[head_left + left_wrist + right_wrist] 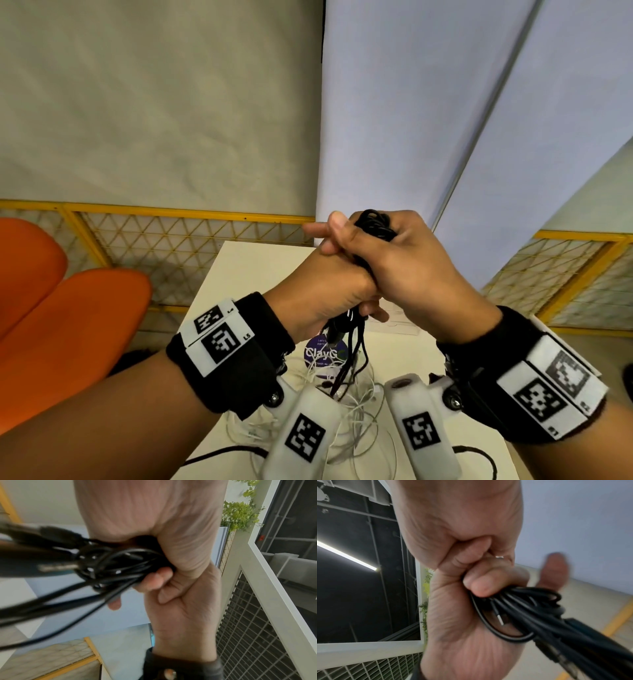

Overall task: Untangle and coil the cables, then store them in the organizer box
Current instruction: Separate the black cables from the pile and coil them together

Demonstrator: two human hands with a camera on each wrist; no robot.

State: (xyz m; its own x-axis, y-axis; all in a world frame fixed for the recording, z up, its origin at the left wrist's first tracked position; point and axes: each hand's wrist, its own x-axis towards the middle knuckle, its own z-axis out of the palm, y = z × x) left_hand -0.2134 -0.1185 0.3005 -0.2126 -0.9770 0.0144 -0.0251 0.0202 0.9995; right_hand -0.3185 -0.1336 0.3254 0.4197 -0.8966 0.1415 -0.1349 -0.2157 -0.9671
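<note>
Both hands are raised above the white table (239, 260), pressed together around one bundle of black cable (375, 222); the left hand (325, 284) has its fingers curled round the lower part of the bundle, and the right hand (404, 260) wraps the upper part, its fingers closed on the loops that poke out above the knuckles. From the left wrist view the black cable (116, 566) shows as several thin strands bunched in the fist, with loose tails and a blurred plug trailing away; from the right wrist view the same loops (522, 609) pass under a fingertip (481, 586), one metal-tipped end lying among them.

The cable looks light, soft and limp, with a smooth jacket that may slip; it will likely spring loose if the grip relaxes, so the sensible hold is across the middle of the loops, pinching all strands at once (never by a plug or a single tail). A tangle of thin white cables (356, 407) lies on the table below, untouched. The organizer box cannot be made out with certainty.
</note>
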